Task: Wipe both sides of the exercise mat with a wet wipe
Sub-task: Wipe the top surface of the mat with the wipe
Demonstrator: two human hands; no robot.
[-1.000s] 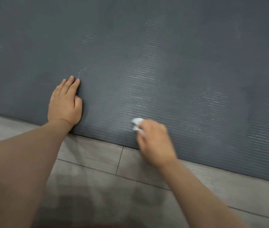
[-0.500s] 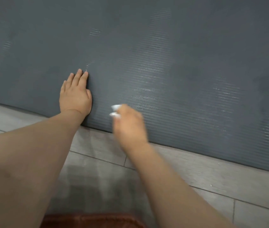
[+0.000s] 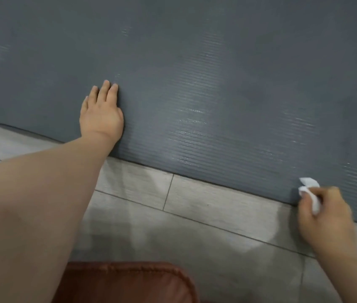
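- Pinching the white wet wipe (image 3: 310, 189), the right hand (image 3: 324, 217) held it at the near edge of the grey exercise mat (image 3: 217, 84).
- Left hand (image 3: 102, 114) pressed flat on the mat, fingers straight and together.
- Mat lay on the tiled floor (image 3: 206, 226).

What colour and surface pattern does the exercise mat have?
Dark grey exercise mat, finely ribbed with horizontal lines; head view.

Dark grey ribbed mat (image 3: 195, 62), white wipe (image 3: 310, 182), pale grey wood-grain floor (image 3: 217, 215), reddish-brown cushion (image 3: 125, 283)
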